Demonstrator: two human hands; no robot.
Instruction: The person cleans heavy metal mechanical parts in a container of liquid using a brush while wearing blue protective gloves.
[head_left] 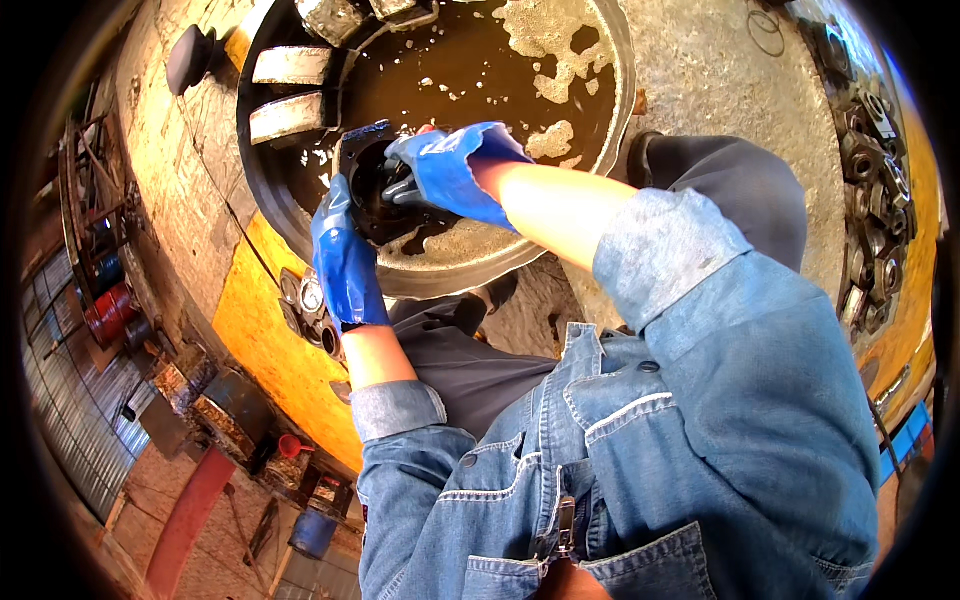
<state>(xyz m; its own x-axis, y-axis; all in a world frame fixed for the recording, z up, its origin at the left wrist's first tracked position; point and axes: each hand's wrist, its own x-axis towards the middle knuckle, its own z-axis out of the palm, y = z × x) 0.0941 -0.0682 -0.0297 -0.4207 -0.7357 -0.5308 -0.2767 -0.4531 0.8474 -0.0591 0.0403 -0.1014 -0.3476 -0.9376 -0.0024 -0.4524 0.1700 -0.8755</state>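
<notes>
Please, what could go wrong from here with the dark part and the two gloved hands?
The glove cuff of the right hand gapes open over the brown liquid, so splashes might get inside. The dark part looks wet and could slip away from the left hand at its side. Pale blocks sit close by, along the left side of the tub; a bump might shift one.

A dark, glossy part (362, 148) with a broad, rounded opening facing up sits toward eight o'clock in the round basin (622, 100).
</notes>
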